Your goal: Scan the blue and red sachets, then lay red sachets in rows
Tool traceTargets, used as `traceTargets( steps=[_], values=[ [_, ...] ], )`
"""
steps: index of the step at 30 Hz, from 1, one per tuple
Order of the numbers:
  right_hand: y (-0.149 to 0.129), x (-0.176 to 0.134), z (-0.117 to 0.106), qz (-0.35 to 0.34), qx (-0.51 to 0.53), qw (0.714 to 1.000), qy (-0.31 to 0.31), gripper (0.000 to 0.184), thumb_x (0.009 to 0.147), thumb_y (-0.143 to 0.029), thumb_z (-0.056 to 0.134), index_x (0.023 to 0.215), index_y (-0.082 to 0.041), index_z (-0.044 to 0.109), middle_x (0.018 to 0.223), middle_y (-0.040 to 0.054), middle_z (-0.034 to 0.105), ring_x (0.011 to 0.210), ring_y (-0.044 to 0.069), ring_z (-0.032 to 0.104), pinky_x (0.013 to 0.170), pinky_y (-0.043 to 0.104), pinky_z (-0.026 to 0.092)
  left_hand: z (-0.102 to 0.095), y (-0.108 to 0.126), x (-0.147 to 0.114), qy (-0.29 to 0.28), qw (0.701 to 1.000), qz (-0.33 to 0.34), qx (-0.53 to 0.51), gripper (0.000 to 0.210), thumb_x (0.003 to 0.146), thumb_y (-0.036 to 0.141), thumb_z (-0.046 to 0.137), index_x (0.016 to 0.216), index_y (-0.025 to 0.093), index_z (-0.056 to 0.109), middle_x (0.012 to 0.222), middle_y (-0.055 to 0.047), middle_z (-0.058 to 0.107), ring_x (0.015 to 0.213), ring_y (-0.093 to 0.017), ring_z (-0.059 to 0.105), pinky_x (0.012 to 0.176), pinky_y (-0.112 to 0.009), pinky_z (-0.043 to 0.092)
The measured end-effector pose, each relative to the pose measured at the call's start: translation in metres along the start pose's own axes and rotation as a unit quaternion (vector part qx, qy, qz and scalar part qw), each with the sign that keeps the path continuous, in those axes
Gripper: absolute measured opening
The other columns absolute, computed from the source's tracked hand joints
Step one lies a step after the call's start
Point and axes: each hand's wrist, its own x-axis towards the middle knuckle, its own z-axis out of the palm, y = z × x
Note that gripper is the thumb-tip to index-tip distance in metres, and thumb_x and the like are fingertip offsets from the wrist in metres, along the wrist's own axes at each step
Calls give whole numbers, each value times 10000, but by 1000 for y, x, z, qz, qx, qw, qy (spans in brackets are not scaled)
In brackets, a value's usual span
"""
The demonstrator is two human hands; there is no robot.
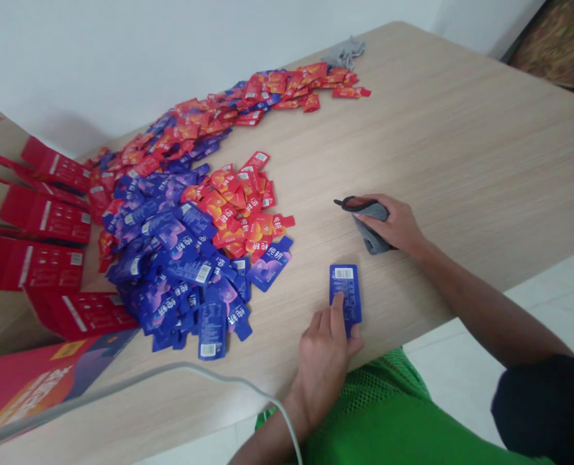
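My left hand (pixel 323 342) is at the table's near edge, its index finger on a blue sachet (pixel 344 282) and its thumb by the sachet's lower end. The sachet lies with its barcode side up. A folded grey cloth (pixel 375 237) with a dark edge is gripped in my right hand (pixel 397 223), farther right on the table. To the left of both hands spreads a heap of blue sachets (pixel 170 265). Red-orange sachets (pixel 241 210) lie against its right side, and one blue sachet (pixel 270 263) rests at the heap's near right edge.
A long mixed row of red and blue sachets (pixel 185 129) runs along the wall. At its far end lies another grey cloth (pixel 345 51). Open red boxes (pixel 49 216) stand in a carton at the left. A pale cable (pixel 185 365) crosses the near left side.
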Motion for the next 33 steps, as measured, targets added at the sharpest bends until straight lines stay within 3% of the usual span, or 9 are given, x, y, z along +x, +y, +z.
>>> traceTargets(
  steps=[4,7,12,16,19,22,26,30,33],
  values=[
    [0,0,-2,-1,3,1000,-5,367,901,-407,744,1252,-299,727,1245,47,785,1168,331,730,1036,537,571,-1,-9,1,28,999,22,2,554,922,103,652,1442,129,461,993,-48,784,776,-198,777,629,-293,645],
    [-3,0,-4,1,11,1000,-10,369,906,-406,741,1258,-298,731,1253,43,784,1174,330,728,1044,538,567,-1,-22,4,30,998,-22,-41,454,974,66,577,1403,163,465,1008,-50,799,743,-192,792,608,-265,632],
    [-6,1,-8,-3,32,999,-30,391,917,-402,726,1298,-316,718,1300,34,769,1214,324,712,1084,565,548,1,-35,8,33,982,-117,-141,434,1047,133,559,1451,189,411,1276,-127,757,1031,-231,799,794,-306,671],
    [-7,1,-7,1,35,999,-32,381,917,-393,728,1291,-321,717,1288,32,774,1204,316,718,1091,573,545,-3,-38,0,2,996,-42,-82,386,1053,245,599,1427,191,519,1326,-143,717,1222,-294,697,1030,-492,628],
    [-5,1,-6,6,30,999,-39,375,911,-384,729,1280,-318,719,1276,40,777,1201,324,718,1083,589,546,-7,-40,-16,-18,1000,6,4,441,1008,316,675,1428,208,594,1490,-169,611,1330,-382,590,1045,-623,595],
    [-6,1,-9,-5,18,999,-30,384,905,-371,731,1285,-319,708,1266,47,775,1194,334,716,1064,597,551,-7,-38,-34,-10,999,43,28,494,1009,328,670,1483,218,588,1567,-172,540,1387,-379,535,1043,-591,610],
    [-28,-2,-19,-48,-21,999,8,413,909,-333,725,1319,-341,674,1270,60,757,1172,337,706,1027,572,557,2,-34,-47,8,993,120,-9,423,1037,310,632,1440,183,624,1489,-132,629,1384,-296,564,1083,-464,613],
    [-73,-26,-19,-140,-45,984,-101,492,896,-269,700,1381,-303,621,1284,79,735,1163,323,686,995,509,555,8,-32,-43,5,989,148,-16,434,1040,334,635,1425,135,629,1503,-127,644,1406,-291,577,1096,-446,603],
    [-97,-61,-2,-246,-70,938,-233,470,891,-221,681,1358,-221,631,1226,102,744,1126,294,676,952,449,541,8,-31,-41,1,990,138,-28,436,1043,350,636,1410,114,637,1429,-131,702,1328,-275,649,1103,-438,592]
  ],
)
